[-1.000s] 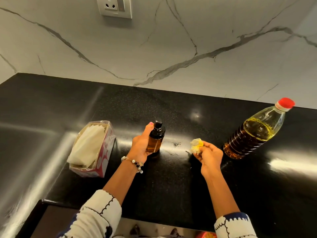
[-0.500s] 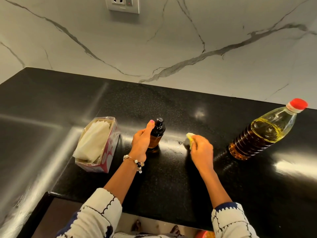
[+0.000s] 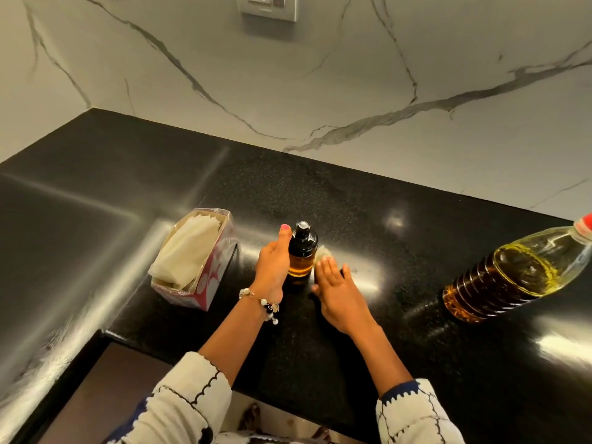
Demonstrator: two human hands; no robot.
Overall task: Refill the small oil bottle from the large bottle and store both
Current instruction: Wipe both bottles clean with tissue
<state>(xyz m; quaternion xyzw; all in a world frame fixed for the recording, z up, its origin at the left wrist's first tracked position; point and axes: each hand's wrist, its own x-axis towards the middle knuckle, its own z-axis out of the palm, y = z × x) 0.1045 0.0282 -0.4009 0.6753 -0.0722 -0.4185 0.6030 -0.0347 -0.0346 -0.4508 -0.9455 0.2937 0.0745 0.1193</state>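
A white marble-patterned wall [image 3: 352, 91] with grey veins is seen behind a black polished counter [image 3: 368, 315], and a wall socket [image 3: 268, 7] is set near the top edge of the view. At the right end of the counter a large bottle [image 3: 512, 277] of clear plastic with a red cap is stood, partly filled with golden oil; it appears tilted in the wide-angle view and is well apart from the hands. At the left, an open tissue box [image 3: 192, 267] with white tissues showing is placed on the counter, near the left hand. Between these, a small oil bottle [image 3: 302, 251] of amber glass with a black pump top is stood upright on the counter, amber oil being visible in its lower part. The small oil bottle is held from its left side by the left hand [image 3: 272, 267], the fingers being curled round it and the thumb raised beside the black top; a beaded bracelet [image 3: 261, 304] is worn on that wrist. Just right of the bottle, a pale crumpled tissue [image 3: 321, 251] is pressed against the counter by the right hand [image 3: 336, 293], whose fingers are laid nearly flat over it.
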